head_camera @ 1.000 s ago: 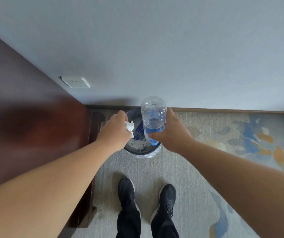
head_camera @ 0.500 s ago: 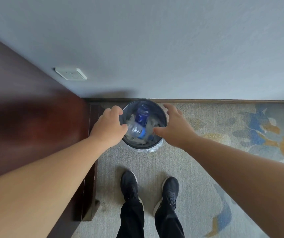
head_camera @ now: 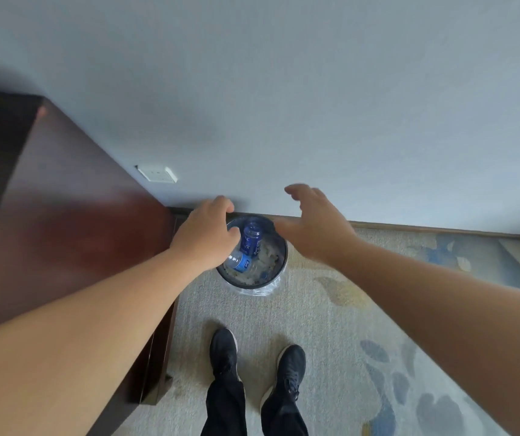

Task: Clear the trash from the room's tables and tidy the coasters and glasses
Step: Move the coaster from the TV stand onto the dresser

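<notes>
Two clear bottles [head_camera: 246,247] with blue labels are lying in the bin [head_camera: 279,275] on crumpled white paper [head_camera: 268,258]. The left hand [head_camera: 205,237] is hovering above them, loosely curled and holding nothing. The right hand [head_camera: 315,228] is spreading wide, empty.

There is only one view, from a wide-angle camera on the person's head. It looks forward and steeply down, so the person's own shoes [head_camera: 255,357] appear at 6 o'clock, near the bottom edge. The grey wall [head_camera: 315,89] fills the upper half, toward 12 o'clock, and the carpet [head_camera: 362,325] fills the lower right. Both forearms enter from the bottom corners, at 7 and 4 o'clock, very near the lens and large. The waste bin [head_camera: 279,275] stands close to the centre, farther from the camera. A dark wooden cabinet [head_camera: 73,231] occupies 9 o'clock. No second view shares the scene.
</notes>
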